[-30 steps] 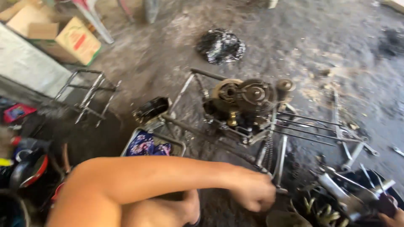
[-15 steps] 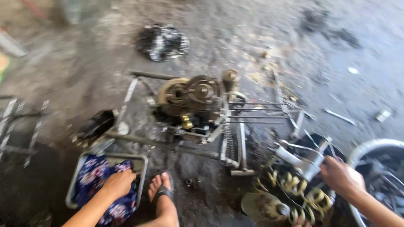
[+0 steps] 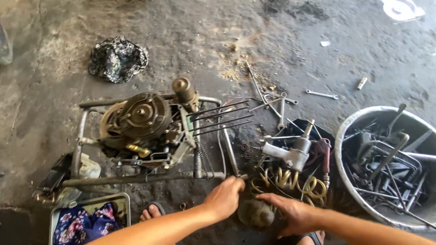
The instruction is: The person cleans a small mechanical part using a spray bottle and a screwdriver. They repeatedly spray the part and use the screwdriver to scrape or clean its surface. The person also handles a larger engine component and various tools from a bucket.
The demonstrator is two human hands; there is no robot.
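Grimy round part at bottom centre lies between both hands: left hand curled loosely above it, right hand beside it, fingers spread flat. Metal basin at right holds tangled tools.

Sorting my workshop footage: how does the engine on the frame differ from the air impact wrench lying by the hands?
The engine is a bulky, dark, grimy block with a round flywheel on top, mounted in a metal tube frame; the air impact wrench is a smaller, silver, pistol-shaped tool lying loose on the floor. Long bare studs jut from the engine's side, whereas the wrench rests over a coiled yellow hose. Both are metal and sit on the dirty concrete.
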